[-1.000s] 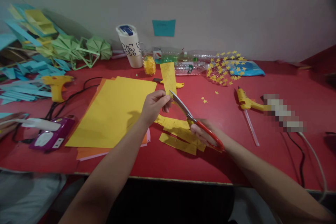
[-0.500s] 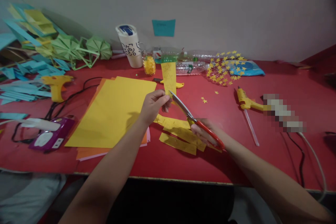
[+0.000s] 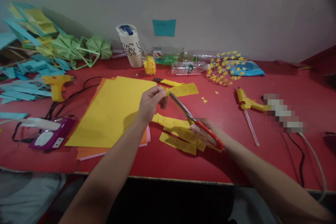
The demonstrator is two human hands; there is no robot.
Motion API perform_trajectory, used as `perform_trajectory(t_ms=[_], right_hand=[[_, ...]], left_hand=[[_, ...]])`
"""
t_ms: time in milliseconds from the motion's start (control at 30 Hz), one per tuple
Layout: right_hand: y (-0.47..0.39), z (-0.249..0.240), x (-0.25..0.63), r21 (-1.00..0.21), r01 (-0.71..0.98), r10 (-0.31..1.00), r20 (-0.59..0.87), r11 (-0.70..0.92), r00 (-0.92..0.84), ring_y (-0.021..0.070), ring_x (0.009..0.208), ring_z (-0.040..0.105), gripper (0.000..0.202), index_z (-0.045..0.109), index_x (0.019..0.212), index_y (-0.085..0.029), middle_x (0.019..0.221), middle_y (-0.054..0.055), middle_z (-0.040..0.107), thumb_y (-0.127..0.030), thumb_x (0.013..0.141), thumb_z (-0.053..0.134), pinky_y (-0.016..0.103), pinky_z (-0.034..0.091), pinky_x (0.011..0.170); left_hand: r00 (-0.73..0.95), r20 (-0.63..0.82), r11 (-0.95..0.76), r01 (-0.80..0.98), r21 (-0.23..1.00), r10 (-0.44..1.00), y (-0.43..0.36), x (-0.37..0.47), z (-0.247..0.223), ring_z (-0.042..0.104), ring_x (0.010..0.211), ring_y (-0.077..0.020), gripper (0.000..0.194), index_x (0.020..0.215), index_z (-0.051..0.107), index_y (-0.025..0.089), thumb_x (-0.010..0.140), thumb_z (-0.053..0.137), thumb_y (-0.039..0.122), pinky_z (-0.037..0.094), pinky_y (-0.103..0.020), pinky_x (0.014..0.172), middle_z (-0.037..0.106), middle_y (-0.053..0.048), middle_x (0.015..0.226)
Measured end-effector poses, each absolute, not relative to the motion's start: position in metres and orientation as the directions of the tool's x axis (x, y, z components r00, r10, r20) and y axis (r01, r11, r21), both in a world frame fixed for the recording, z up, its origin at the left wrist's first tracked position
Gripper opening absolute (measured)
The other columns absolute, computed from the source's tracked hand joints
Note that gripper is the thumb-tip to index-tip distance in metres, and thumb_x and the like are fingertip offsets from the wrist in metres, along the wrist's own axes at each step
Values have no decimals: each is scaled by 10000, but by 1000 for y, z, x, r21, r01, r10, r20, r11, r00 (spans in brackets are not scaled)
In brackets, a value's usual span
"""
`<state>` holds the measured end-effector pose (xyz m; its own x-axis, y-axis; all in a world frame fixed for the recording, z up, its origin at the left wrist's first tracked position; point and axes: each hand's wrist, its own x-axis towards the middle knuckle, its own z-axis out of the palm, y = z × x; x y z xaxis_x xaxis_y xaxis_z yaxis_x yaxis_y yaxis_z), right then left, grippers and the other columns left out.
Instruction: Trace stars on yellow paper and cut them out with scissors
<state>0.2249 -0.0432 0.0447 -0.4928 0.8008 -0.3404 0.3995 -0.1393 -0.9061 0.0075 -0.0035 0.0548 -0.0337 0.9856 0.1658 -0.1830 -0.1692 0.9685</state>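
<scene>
Pinched in my left hand [image 3: 152, 100] is one end of a yellow paper strip [image 3: 186, 90] with star shapes drawn on it; the strip points to the right. My right hand [image 3: 203, 130] is closed around the red handles of a pair of scissors [image 3: 183, 108]. The blade tips meet the strip close to my left fingertips; whether the paper lies between them is hard to tell. Below my hands, several more yellow strips [image 3: 178, 142] lie overlapping on the red table [image 3: 147, 166]. A few small cut stars [image 3: 204, 100] lie right of the held strip.
Yellow sheets [image 3: 105, 119] are stacked at left, near a purple power strip [image 3: 51, 134] and a glue gun [image 3: 56, 85]. Behind are a tumbler [image 3: 130, 47], plastic bottles [image 3: 190, 67], a box cutter [image 3: 168, 82] and a star-covered ball [image 3: 225, 68]. Another glue gun [image 3: 245, 99] lies right.
The yellow strip has turned from standing upright to pointing right, uncovering the box cutter and bottles behind it. My left hand has shifted slightly left; the scissors have stayed nearly still.
</scene>
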Motion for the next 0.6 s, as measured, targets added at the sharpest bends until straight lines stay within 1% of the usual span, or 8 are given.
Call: perform_trajectory(t_ms=[133, 233, 400, 600], right_hand=[[-42, 41, 225, -908, 396, 808, -334, -137, -486, 64, 391, 296, 567, 392, 619, -232, 452, -88, 339, -749, 678, 618, 226, 230, 395], [-41, 38, 225, -910, 394, 812, -323, -127, -486, 63, 389, 294, 568, 384, 620, -232, 453, -90, 331, -754, 688, 600, 226, 227, 395], [-42, 38, 226, -907, 406, 812, -317, -108, -491, 64, 396, 306, 543, 394, 628, -228, 469, -88, 338, -717, 709, 615, 224, 233, 400], [-40, 33, 228, -914, 397, 824, -289, -85, -487, 68, 401, 315, 503, 407, 623, -224, 479, -80, 353, -665, 742, 618, 224, 231, 397]], left_hand=[[41, 146, -136, -193, 972, 988, -4, 8, 53, 517, 385, -73, 162, 592, 555, 181, 690, 631, 285, 424, -206, 407, 588, 35, 507], [89, 131, -115, -168, 979, 987, -4, 8, 52, 524, 396, -78, 172, 587, 553, 182, 689, 633, 295, 438, -215, 420, 590, 31, 516], [50, 147, -137, -173, 975, 988, -4, 8, 52, 526, 398, -76, 174, 585, 551, 184, 688, 628, 299, 428, -212, 412, 600, 30, 535], [63, 156, -142, -185, 972, 986, -3, 7, 53, 517, 390, -73, 183, 576, 542, 186, 690, 628, 299, 423, -211, 412, 598, 33, 525]])
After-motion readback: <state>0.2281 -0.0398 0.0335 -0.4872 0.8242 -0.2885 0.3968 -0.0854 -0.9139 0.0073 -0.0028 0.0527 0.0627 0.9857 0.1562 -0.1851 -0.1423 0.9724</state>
